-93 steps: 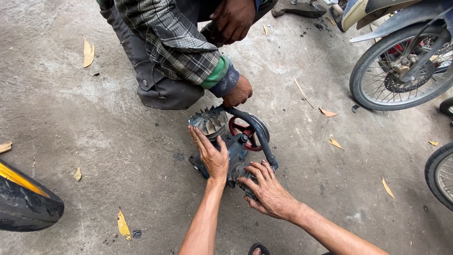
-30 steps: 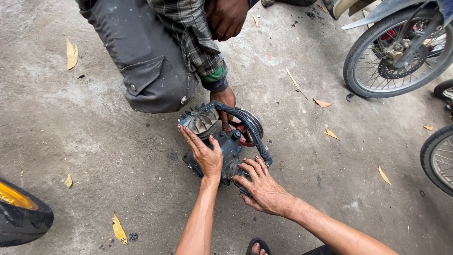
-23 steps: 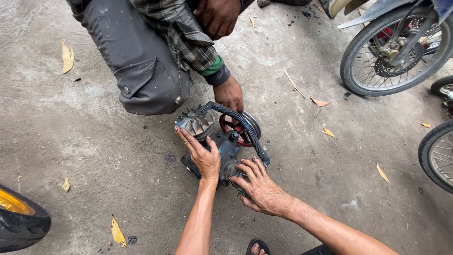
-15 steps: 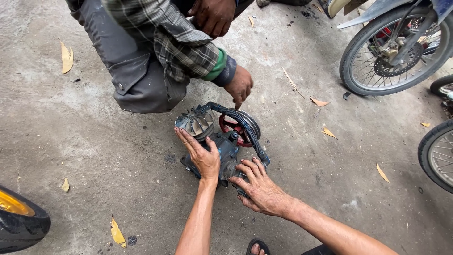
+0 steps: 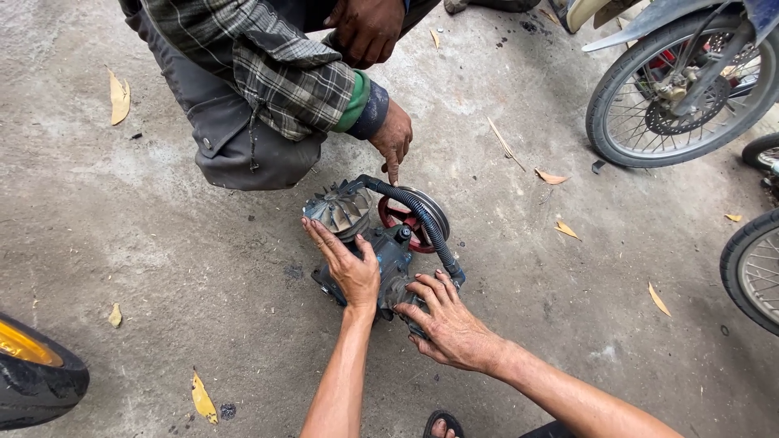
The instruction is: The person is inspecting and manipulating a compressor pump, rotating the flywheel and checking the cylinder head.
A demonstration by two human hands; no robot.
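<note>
A small grimy compressor pump [image 5: 381, 243] sits on the concrete floor, with a finned cylinder head [image 5: 337, 209], a red-spoked pulley wheel [image 5: 415, 217] and a black ribbed hose [image 5: 418, 219] arching over it. My left hand [image 5: 347, 268] lies flat on the pump's left side, fingers spread toward the finned head. My right hand [image 5: 448, 324] presses on the pump's near right end, by the hose fitting. A crouching person in a plaid shirt points one finger of a hand [image 5: 393, 139] down at the pulley.
A motorbike wheel [image 5: 677, 89] stands at the upper right and another tyre [image 5: 751, 272] at the right edge. A dark tyre with a yellow part [image 5: 32, 377] is at the lower left. Dry leaves [image 5: 118, 96] lie scattered on the concrete. My sandalled foot [image 5: 442, 423] is below.
The other person's hand has lifted off the pulley and now points at it with one finger, and their knee has shifted. My hands have stayed on the pump.
</note>
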